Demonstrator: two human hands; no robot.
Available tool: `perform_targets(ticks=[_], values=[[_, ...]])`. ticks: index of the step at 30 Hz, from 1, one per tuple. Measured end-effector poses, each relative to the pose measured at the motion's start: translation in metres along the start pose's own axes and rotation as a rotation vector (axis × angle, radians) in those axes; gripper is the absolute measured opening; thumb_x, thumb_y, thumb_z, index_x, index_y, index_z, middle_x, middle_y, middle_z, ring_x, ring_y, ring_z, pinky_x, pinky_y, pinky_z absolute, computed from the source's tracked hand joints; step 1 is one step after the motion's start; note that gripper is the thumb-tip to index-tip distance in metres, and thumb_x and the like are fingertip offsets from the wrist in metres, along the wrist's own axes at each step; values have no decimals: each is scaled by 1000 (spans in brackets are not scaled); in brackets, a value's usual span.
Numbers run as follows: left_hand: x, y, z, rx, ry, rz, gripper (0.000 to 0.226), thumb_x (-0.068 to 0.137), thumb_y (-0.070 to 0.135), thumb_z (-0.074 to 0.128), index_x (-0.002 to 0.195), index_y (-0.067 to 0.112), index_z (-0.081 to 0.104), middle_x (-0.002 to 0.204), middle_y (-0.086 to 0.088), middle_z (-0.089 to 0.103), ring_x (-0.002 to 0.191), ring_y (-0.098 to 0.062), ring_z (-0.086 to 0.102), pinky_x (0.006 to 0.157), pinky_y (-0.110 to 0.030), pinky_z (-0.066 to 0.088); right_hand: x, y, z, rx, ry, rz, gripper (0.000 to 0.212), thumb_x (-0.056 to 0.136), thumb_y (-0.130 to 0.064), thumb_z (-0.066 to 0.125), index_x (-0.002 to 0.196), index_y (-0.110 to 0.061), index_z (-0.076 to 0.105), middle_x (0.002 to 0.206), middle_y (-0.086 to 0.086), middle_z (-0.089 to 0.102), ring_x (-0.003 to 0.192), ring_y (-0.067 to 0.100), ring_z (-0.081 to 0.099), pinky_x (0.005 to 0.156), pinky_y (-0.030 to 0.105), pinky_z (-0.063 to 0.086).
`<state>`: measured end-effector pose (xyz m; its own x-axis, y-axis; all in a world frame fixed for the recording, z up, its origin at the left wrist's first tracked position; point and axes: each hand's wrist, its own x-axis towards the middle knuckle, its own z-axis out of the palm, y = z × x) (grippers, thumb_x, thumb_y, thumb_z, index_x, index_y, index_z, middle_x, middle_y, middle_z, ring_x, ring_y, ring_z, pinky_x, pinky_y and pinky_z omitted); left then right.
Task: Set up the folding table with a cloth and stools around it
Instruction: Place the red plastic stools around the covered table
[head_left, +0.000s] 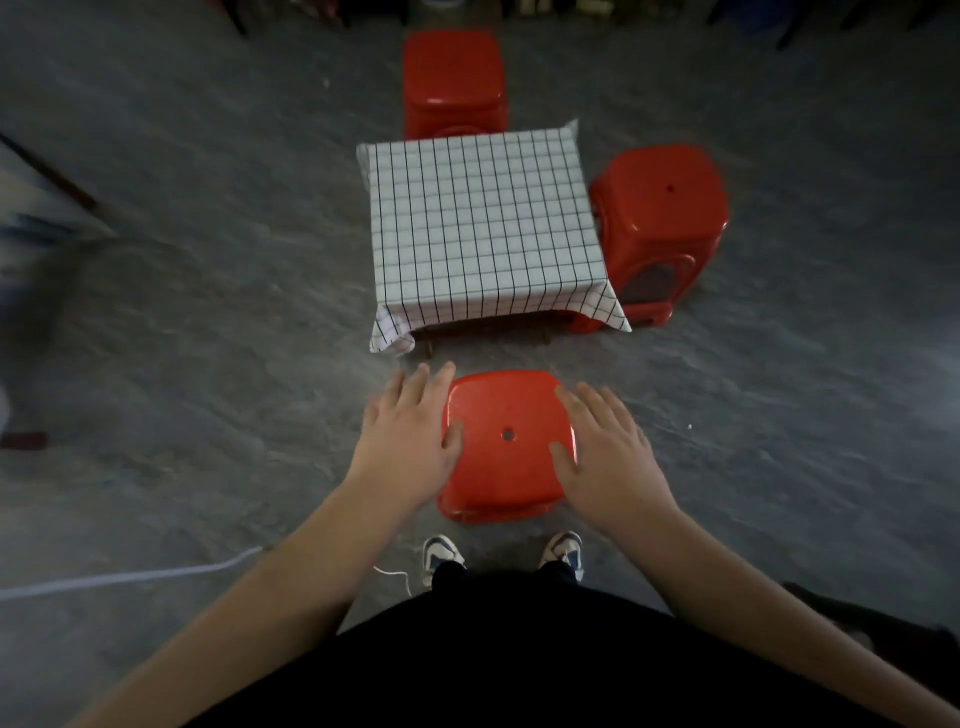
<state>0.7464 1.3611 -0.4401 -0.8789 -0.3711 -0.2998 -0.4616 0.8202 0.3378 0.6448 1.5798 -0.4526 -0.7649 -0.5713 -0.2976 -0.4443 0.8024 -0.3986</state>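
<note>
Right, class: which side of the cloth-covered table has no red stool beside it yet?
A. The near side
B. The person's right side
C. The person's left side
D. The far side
C: red stools stand at the far side, the right side and the near side of the table; only bare floor lies to its left.

We have a single wide-angle view, worn on the head and looking forward and steeply down at the grey stone-patterned floor (208, 322). Our own shoes sit near the bottom centre and both forearms reach in from the lower corners. The small tabletop draped in a white, black-gridded cloth (483, 223) lies just ahead at mid-frame. Straight lines bow toward the edges.
</note>
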Motion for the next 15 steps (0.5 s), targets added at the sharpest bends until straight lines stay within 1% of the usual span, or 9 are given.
perform_targets(ticks=[3,6,8,9,12,15], values=[[4,13,-24,4,9,61,66,95,44,39,154,28,13,163,-2,17,150,-25,10,118,-52,23,-8,4,-26,30,62,57,66,95,-45,45,154,-34,18,164,-4,19,152,18,6,122,47,17],[16,29,-37,9,-10,92,66,97,45,40,155,29,13,163,-1,20,151,-24,8,120,-49,21,-9,16,-52,58,98,126,68,95,-42,46,156,-31,18,164,-2,20,152,19,7,122,45,17],[27,44,-41,4,1,108,65,97,45,41,155,28,15,162,0,23,150,-24,9,120,-49,20,-7,28,-68,74,117,147,68,94,-45,44,156,-31,19,164,-3,20,152,18,7,121,44,17],[33,53,-42,-2,12,119,65,96,45,42,154,28,17,161,-1,24,150,-24,11,120,-49,21,-6,36,-76,72,123,153,68,93,-45,43,155,-30,19,164,-3,20,152,17,7,122,44,18],[54,86,-40,-28,32,129,65,96,45,44,154,28,19,160,0,26,150,-23,13,119,-50,22,4,68,-97,51,134,169,67,96,-39,50,156,-27,22,164,-1,22,152,19,8,122,44,19],[76,127,-32,6,24,150,66,96,44,44,154,29,17,161,0,25,149,-23,13,119,-49,22,21,108,-120,62,158,180,68,95,-36,53,155,-26,23,163,0,23,152,19,10,122,44,19]])
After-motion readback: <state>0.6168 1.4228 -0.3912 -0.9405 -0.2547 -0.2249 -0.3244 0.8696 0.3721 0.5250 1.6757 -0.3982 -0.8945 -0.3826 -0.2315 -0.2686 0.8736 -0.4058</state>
